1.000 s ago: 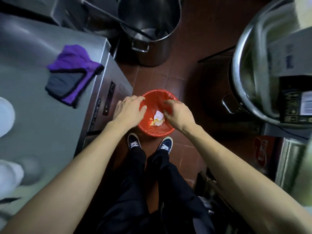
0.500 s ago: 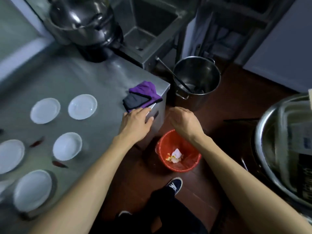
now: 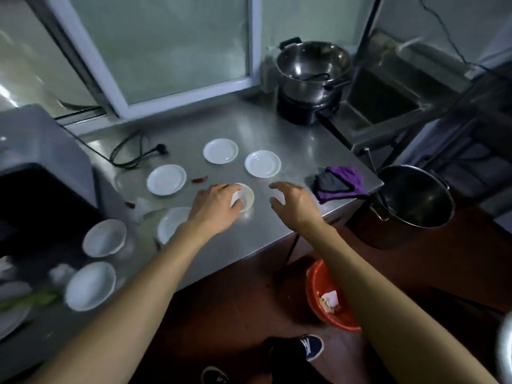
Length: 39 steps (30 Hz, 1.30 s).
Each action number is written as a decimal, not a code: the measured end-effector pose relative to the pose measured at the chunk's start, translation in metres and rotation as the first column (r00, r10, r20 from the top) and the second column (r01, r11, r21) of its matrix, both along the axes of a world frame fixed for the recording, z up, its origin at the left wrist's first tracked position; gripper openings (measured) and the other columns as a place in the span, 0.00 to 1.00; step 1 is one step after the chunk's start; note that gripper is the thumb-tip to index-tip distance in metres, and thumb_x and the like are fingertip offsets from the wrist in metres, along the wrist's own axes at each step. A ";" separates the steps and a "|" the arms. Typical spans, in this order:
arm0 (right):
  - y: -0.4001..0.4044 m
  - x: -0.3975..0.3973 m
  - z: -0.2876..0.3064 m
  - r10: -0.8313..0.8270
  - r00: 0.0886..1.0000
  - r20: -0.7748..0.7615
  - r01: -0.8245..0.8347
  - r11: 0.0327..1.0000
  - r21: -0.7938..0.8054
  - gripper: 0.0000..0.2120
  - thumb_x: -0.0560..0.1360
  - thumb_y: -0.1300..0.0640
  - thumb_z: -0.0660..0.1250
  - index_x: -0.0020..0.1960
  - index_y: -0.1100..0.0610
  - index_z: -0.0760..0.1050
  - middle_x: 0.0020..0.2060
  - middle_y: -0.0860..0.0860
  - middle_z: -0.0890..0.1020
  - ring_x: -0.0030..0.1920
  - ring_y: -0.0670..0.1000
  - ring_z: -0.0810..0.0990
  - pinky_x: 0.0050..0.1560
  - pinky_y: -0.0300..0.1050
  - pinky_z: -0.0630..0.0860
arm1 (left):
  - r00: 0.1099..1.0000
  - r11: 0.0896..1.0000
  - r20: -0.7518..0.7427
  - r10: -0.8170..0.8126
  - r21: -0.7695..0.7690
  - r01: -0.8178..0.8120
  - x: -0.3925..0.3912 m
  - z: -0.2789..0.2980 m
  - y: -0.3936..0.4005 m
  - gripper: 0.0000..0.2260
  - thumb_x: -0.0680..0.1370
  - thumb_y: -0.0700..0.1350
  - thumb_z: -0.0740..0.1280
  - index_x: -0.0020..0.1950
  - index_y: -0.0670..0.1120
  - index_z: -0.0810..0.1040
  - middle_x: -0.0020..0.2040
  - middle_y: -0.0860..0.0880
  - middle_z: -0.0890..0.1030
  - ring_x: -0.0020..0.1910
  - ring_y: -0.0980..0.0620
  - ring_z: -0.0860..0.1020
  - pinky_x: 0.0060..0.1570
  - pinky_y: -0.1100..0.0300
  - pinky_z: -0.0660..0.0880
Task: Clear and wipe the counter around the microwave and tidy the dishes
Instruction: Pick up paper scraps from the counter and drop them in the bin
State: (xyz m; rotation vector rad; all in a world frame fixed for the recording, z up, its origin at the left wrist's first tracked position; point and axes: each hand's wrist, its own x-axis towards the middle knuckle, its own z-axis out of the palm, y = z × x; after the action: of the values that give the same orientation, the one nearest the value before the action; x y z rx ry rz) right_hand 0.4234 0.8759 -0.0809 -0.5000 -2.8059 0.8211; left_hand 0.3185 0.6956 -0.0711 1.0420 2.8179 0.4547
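Several white plates and bowls lie spread over the steel counter [image 3: 277, 134]. My left hand [image 3: 216, 207] rests on a small white bowl [image 3: 246, 196] at mid-counter, with thumb and fingers around its rim. My right hand [image 3: 293, 203] hovers open just right of it, holding nothing. A purple and grey cloth [image 3: 339, 184] lies folded at the counter's right corner. White plates sit behind the hands [image 3: 220, 151] [image 3: 262, 164] [image 3: 166, 180]. The microwave [image 3: 36, 173] stands at the left with its door dark. A red chilli [image 3: 200, 179] lies between the plates.
A steel pot [image 3: 313, 67] sits on a black burner at the back right. A big steel stockpot [image 3: 412, 200] stands on the floor beside the counter. A red bin [image 3: 318, 300] with scraps is at my feet. A black cable [image 3: 130, 153] coils near the window. Green vegetable scraps [image 3: 30, 299] lie front left.
I have risen from the red bin and turned to the counter. My left hand moved from the counter's corner by the cloth onto the small bowl; my right hand rose over the counter.
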 end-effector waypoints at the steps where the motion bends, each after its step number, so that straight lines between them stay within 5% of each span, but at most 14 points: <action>1: -0.018 -0.005 0.002 0.019 1.000 -0.004 -0.019 1.000 0.004 0.18 0.77 0.55 0.68 0.66 0.55 0.77 0.63 0.52 0.81 0.62 0.56 0.78 0.62 0.50 0.74 | 1.000 1.000 -0.008 0.019 0.006 -0.019 -0.001 0.002 -0.021 0.17 0.80 0.52 0.64 0.68 0.51 0.76 0.66 0.49 0.79 0.63 0.44 0.77 0.61 0.48 0.73; 12: -0.183 -0.053 0.022 0.235 0.972 0.014 -0.235 0.972 -0.023 0.18 0.77 0.54 0.68 0.66 0.54 0.77 0.62 0.52 0.81 0.61 0.55 0.79 0.62 0.47 0.72 | 0.964 0.960 -0.019 0.266 0.097 -0.263 -0.003 0.019 -0.214 0.16 0.79 0.52 0.65 0.65 0.50 0.77 0.60 0.46 0.82 0.57 0.41 0.79 0.52 0.46 0.77; 23: -0.298 -0.124 0.009 0.506 0.859 0.082 -0.502 0.862 -0.064 0.18 0.77 0.53 0.68 0.67 0.53 0.77 0.64 0.53 0.81 0.61 0.56 0.79 0.61 0.52 0.76 | 0.850 0.850 0.042 0.525 0.023 -0.526 -0.016 -0.003 -0.323 0.17 0.80 0.52 0.64 0.68 0.52 0.76 0.61 0.50 0.80 0.59 0.45 0.77 0.57 0.47 0.74; 26: -0.317 -0.152 0.001 0.558 0.824 0.099 -0.551 0.830 -0.093 0.19 0.78 0.52 0.67 0.68 0.53 0.75 0.69 0.51 0.76 0.66 0.54 0.76 0.65 0.49 0.73 | 0.810 0.810 0.071 0.582 0.029 -0.585 -0.031 -0.009 -0.342 0.15 0.79 0.52 0.65 0.66 0.52 0.77 0.58 0.51 0.81 0.58 0.46 0.78 0.56 0.47 0.75; 30: -0.342 -0.196 -0.007 0.626 0.773 0.107 -0.616 0.780 -0.108 0.19 0.78 0.54 0.67 0.67 0.55 0.76 0.63 0.53 0.81 0.64 0.56 0.77 0.69 0.46 0.65 | 0.743 0.743 0.097 0.663 0.040 -0.668 -0.056 -0.009 -0.363 0.18 0.80 0.52 0.63 0.69 0.50 0.75 0.64 0.49 0.79 0.61 0.46 0.77 0.61 0.47 0.73; 34: -0.369 -0.232 -0.012 0.701 0.708 0.082 -0.689 0.712 -0.135 0.18 0.78 0.53 0.67 0.68 0.54 0.76 0.63 0.52 0.81 0.62 0.53 0.79 0.62 0.42 0.70 | 0.691 0.697 0.092 0.717 -0.052 -0.715 -0.077 -0.016 -0.384 0.20 0.80 0.54 0.59 0.69 0.49 0.74 0.65 0.48 0.78 0.63 0.45 0.76 0.60 0.49 0.74; 39: -0.406 -0.265 0.002 0.794 0.607 -0.006 -0.788 0.601 -0.133 0.18 0.78 0.56 0.67 0.68 0.55 0.76 0.64 0.53 0.80 0.63 0.53 0.78 0.63 0.43 0.71 | 0.556 0.553 0.145 0.819 0.064 -0.831 -0.085 -0.008 -0.415 0.17 0.80 0.50 0.65 0.69 0.50 0.76 0.67 0.47 0.77 0.64 0.45 0.76 0.64 0.51 0.72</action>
State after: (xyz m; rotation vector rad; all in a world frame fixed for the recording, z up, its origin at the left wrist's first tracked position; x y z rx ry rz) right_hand 0.1582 0.4702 -0.0788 0.8402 -2.9881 1.1203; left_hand 0.2334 0.2808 -0.0786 -0.4305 3.0283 0.7231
